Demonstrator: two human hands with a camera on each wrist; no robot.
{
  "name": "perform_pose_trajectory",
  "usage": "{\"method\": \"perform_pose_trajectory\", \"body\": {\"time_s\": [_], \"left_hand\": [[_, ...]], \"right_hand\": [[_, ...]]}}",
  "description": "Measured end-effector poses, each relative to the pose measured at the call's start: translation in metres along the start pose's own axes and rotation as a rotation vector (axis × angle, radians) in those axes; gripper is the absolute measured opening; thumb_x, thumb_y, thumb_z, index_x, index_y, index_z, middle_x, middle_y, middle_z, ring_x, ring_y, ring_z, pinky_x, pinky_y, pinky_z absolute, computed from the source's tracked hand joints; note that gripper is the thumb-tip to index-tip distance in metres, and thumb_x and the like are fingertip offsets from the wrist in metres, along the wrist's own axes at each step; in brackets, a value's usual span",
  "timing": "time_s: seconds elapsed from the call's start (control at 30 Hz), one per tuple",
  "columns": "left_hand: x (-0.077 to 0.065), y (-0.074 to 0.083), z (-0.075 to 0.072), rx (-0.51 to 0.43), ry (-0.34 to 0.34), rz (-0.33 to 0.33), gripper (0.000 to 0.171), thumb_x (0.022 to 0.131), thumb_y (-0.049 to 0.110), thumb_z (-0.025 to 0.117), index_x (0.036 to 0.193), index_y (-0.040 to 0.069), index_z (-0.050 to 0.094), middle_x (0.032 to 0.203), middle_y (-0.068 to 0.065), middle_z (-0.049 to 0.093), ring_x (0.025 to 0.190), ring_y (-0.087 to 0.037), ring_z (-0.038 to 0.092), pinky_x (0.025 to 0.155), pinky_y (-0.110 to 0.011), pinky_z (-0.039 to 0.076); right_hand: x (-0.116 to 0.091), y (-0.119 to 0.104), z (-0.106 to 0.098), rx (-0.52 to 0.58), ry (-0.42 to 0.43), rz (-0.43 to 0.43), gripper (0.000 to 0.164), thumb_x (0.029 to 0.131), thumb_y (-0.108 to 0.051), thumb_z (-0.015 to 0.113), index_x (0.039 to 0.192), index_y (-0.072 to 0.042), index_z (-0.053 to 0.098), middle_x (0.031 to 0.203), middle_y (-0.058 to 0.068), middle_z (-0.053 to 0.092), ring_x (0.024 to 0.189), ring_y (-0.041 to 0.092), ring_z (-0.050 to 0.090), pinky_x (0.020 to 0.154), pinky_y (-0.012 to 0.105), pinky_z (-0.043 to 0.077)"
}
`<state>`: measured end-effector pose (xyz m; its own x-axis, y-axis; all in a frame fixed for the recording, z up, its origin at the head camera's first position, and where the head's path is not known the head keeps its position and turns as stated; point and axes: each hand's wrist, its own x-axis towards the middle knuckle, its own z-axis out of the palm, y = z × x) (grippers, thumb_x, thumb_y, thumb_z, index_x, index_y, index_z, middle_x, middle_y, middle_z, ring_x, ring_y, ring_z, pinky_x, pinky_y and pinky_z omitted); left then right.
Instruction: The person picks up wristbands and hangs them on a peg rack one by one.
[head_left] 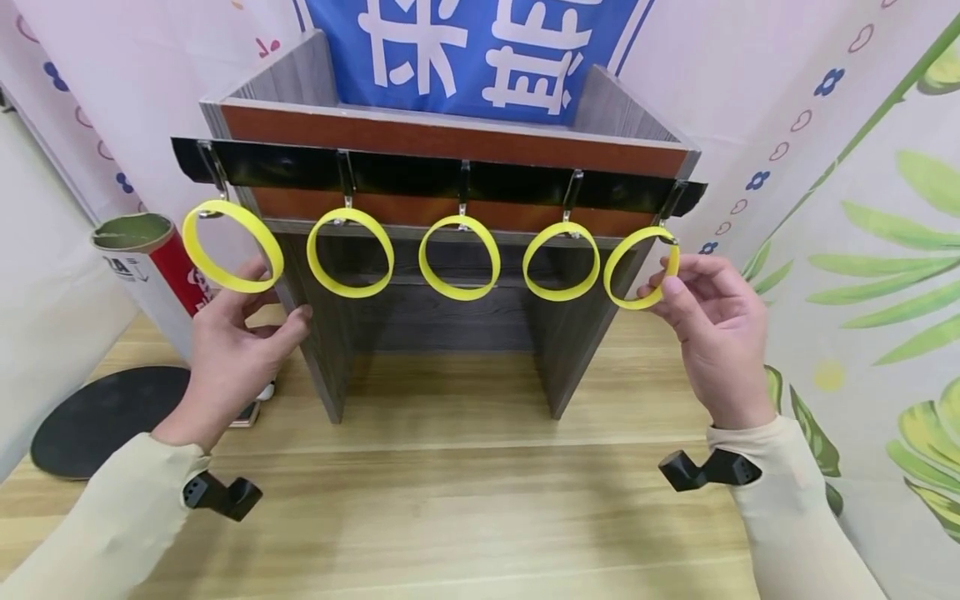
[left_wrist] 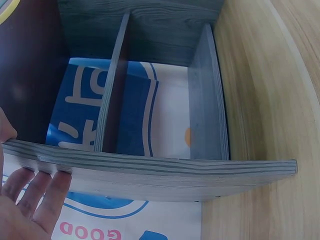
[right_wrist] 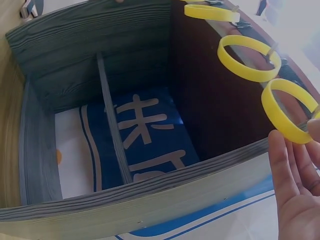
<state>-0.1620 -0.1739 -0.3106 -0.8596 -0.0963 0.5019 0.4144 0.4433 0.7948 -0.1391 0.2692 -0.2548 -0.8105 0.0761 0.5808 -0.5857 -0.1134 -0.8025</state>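
Several yellow rings (head_left: pixel 349 287) hang in a row from metal clips on a black strip (head_left: pixel 405 173) across the front of a grey wooden shelf unit (head_left: pixel 318 350). My right hand (head_left: pixel 723 329) pinches the rim of the rightmost yellow ring (head_left: pixel 630 302) between thumb and fingers. That ring (right_wrist: pixel 280 117) also shows by the fingertips in the right wrist view. Below the leftmost yellow ring (head_left: pixel 201 260), my left hand (head_left: pixel 240 342) grips the unit's left side panel. In the left wrist view, its fingertips (left_wrist: pixel 60 182) press the panel's outer face, the thumb near the front edge.
A red and white canister (head_left: pixel 161 267) stands left of the unit, behind a round black mat (head_left: pixel 112 421). The unit rests on a wood-grain table (head_left: pixel 450 500). Behind it hangs a blue banner (head_left: pixel 472 58) with white characters; a leaf-patterned curtain (head_left: pixel 885 275) borders the right.
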Motion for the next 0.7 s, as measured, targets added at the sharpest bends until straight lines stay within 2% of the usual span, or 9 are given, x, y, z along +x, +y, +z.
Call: {"method": "perform_pose_trajectory", "body": {"time_s": [0.33, 0.57, 0.7], "left_hand": [[-0.004, -0.001, 0.000, -0.009, 0.016, -0.012, 0.067, 0.091, 0.005, 0.076, 0.153, 0.018, 0.054, 0.149, -0.004, 0.059, 0.110, 0.008, 0.063, 0.082, -0.005, 0.054], [-0.002, 0.003, 0.003, -0.003, 0.009, 0.000, 0.069, 0.091, 0.006, 0.077, 0.154, 0.021, 0.053, 0.150, -0.004, 0.059, 0.109, 0.006, 0.063, 0.083, -0.005, 0.054], [-0.001, 0.004, 0.002, -0.012, -0.015, 0.004, 0.066, 0.092, 0.006, 0.075, 0.154, 0.019, 0.054, 0.151, -0.003, 0.058, 0.110, 0.006, 0.063, 0.083, -0.005, 0.054]], "right_hand": [[-0.004, 0.005, -0.002, 0.014, -0.047, 0.013, 0.019, 0.101, 0.008, 0.055, 0.116, 0.001, 0.065, 0.103, 0.007, 0.071, 0.093, 0.014, 0.071, 0.084, 0.026, 0.065], [-0.005, 0.008, -0.009, 0.137, -0.105, -0.016, 0.024, 0.102, 0.010, 0.049, 0.120, 0.005, 0.065, 0.115, 0.009, 0.071, 0.095, 0.017, 0.075, 0.083, 0.030, 0.066], [-0.006, 0.010, -0.014, 0.169, -0.080, -0.019, 0.023, 0.106, 0.003, 0.047, 0.120, 0.004, 0.065, 0.116, 0.009, 0.070, 0.098, 0.018, 0.074, 0.083, 0.031, 0.066]]}}
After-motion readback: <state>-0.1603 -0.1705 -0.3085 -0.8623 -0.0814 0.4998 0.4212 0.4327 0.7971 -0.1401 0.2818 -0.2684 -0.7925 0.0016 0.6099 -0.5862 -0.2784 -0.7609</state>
